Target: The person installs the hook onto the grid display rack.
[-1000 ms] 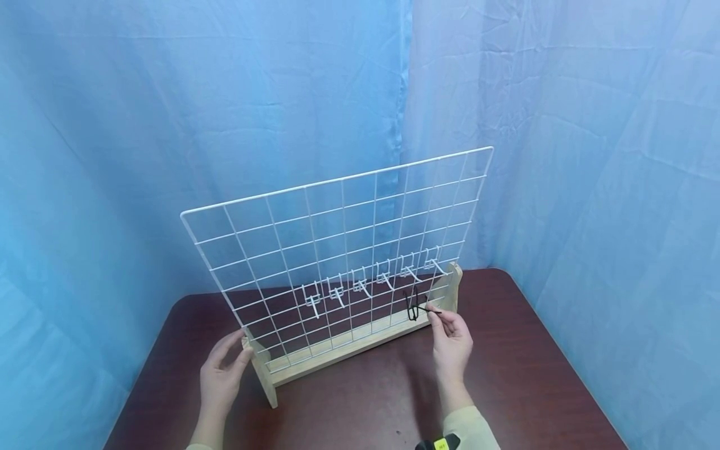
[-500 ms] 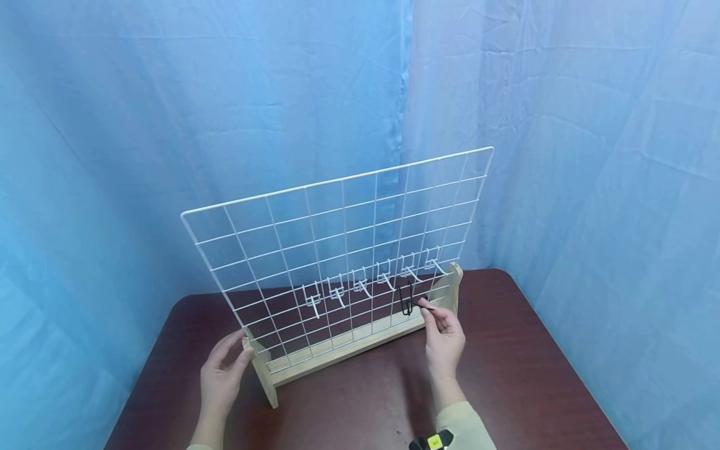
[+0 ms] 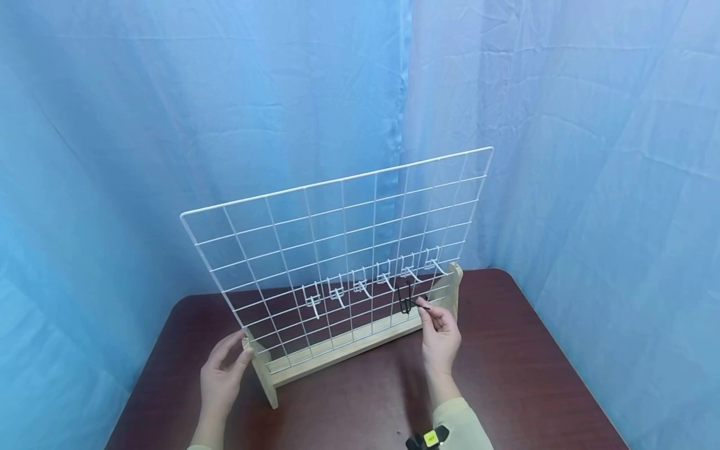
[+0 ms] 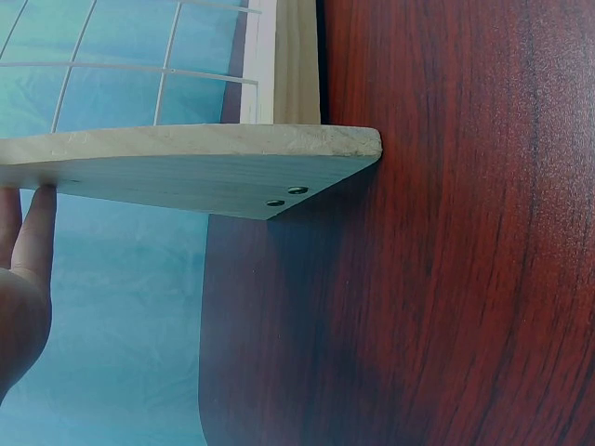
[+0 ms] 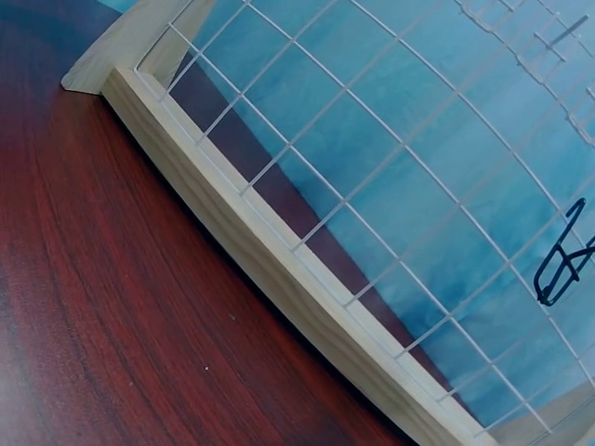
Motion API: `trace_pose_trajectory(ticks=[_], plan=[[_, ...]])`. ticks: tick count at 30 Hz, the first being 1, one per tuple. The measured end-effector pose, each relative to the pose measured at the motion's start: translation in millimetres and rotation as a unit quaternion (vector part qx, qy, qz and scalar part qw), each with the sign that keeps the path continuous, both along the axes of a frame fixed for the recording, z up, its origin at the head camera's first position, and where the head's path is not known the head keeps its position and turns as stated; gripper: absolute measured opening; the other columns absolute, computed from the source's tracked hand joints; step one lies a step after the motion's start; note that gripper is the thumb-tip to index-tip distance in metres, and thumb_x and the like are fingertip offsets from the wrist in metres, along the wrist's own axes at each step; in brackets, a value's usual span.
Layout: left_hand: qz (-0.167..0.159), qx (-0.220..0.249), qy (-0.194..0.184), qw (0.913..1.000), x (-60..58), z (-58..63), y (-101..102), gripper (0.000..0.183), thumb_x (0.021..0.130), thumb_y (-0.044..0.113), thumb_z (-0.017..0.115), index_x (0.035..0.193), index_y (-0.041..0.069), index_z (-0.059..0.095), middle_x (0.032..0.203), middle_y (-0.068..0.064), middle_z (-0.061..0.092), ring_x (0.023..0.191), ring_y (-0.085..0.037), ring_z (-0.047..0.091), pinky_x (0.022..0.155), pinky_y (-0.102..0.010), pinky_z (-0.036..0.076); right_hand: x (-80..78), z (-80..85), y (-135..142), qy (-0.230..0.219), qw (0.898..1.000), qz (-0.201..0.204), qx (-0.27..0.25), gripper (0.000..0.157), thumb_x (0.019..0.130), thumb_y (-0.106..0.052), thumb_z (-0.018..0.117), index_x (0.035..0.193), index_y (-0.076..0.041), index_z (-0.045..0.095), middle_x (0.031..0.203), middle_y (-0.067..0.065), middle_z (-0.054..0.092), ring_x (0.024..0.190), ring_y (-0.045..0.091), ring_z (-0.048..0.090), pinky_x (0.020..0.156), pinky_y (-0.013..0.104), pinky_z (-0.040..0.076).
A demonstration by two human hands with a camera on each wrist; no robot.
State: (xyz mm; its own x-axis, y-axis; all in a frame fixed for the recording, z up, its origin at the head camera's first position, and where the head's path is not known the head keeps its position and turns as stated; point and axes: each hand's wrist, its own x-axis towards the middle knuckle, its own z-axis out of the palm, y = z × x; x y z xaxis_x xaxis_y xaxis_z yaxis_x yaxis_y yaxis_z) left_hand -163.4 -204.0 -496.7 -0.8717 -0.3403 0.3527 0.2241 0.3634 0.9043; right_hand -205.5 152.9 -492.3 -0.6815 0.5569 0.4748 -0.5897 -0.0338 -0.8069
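A white wire grid panel [image 3: 337, 180] stands upright in a wooden stand [image 3: 349, 351] on the table. By its right end, my right hand [image 3: 440, 340] pinches the prong of a black wire hook [image 3: 406, 310] between thumb and fingertips. The hook's two upright arms overlap the grid, low down, just under a row of white hooks. In the right wrist view the black hook [image 5: 547, 297] shows at the right edge, in front of the grid. My left hand [image 4: 23, 297] grips the top of the stand's left side piece [image 4: 186, 172] with fingers and thumb.
Several white hooks [image 3: 360, 285] hang in one row across the grid's lower middle. The dark red wooden table [image 3: 523, 375] extends in front and to the right. Blue curtains [image 3: 309, 94] enclose the back and sides. A black strap with a yellow label [image 3: 430, 437] sits by the right sleeve.
My right hand has moved slightly left with the black hook, bringing its arms left and a little up against the grid in view. The left hand has stayed in place.
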Motion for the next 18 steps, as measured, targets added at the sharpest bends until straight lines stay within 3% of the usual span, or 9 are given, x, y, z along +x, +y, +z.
trace_pose_trajectory(ticks=[5, 12, 18], plan=[[-0.003, -0.003, 0.004, 1.0000, 6.2, 13.9, 5, 0.036, 0.084, -0.012, 0.071, 0.119, -0.009, 0.064, 0.112, 0.024, 0.057, 0.104, 0.007, 0.053, 0.082, -0.008, 0.052, -5.8, -13.3, 2, -0.005, 1.000, -0.001, 0.000, 0.009, 0.084, 0.024, 0.062, 0.088, 0.025, 0.054, 0.099, 0.025, 0.070, 0.096, 0.010, 0.070, 0.087, 0.019, 0.056], [-0.007, 0.008, 0.008, 0.9999, 5.5, 13.1, 5, 0.036, 0.083, -0.013, 0.071, 0.119, -0.009, 0.065, 0.112, 0.022, 0.058, 0.105, 0.007, 0.053, 0.081, -0.008, 0.052, -11.7, -31.4, 6, -0.005, 1.000, -0.004, -0.011, 0.013, 0.084, 0.020, 0.065, 0.090, 0.024, 0.054, 0.099, 0.022, 0.071, 0.099, 0.009, 0.069, 0.088, 0.019, 0.056], [-0.006, 0.008, 0.010, 0.9999, 4.8, 12.2, 5, 0.036, 0.083, -0.013, 0.071, 0.118, -0.009, 0.065, 0.111, 0.023, 0.058, 0.104, 0.006, 0.054, 0.081, -0.009, 0.053, -7.3, -27.6, 5, 0.001, 1.000, -0.001, -0.011, 0.013, 0.084, 0.019, 0.066, 0.091, 0.024, 0.056, 0.100, 0.028, 0.069, 0.102, 0.014, 0.069, 0.089, 0.020, 0.055]])
